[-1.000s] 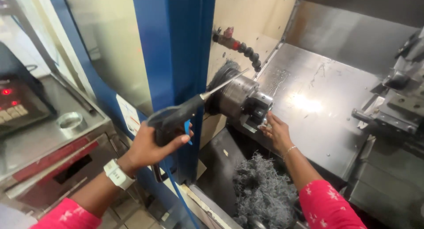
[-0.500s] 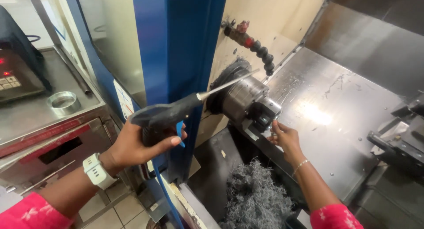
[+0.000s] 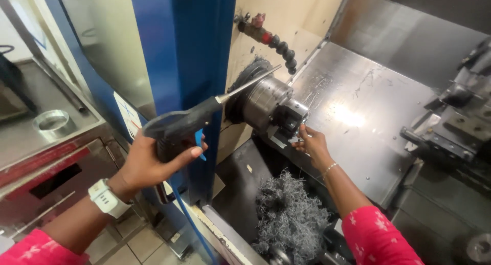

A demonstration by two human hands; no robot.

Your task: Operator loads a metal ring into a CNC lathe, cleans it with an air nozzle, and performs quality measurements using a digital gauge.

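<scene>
Inside our steel lathe bay, we clasp the black pistol-grip air gun point(image 3: 176, 126) in our left hand point(image 3: 148, 160). We judge its thin nozzle should stay aimed at the round metal chuck point(image 3: 266, 105), where our right hand point(image 3: 313, 145) pinches a small part, fingertips clear.

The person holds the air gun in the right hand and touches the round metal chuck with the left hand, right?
Not quite: the hands are swapped. The head view shows the left hand holding the air gun, and the right hand touching the round metal chuck.
</scene>
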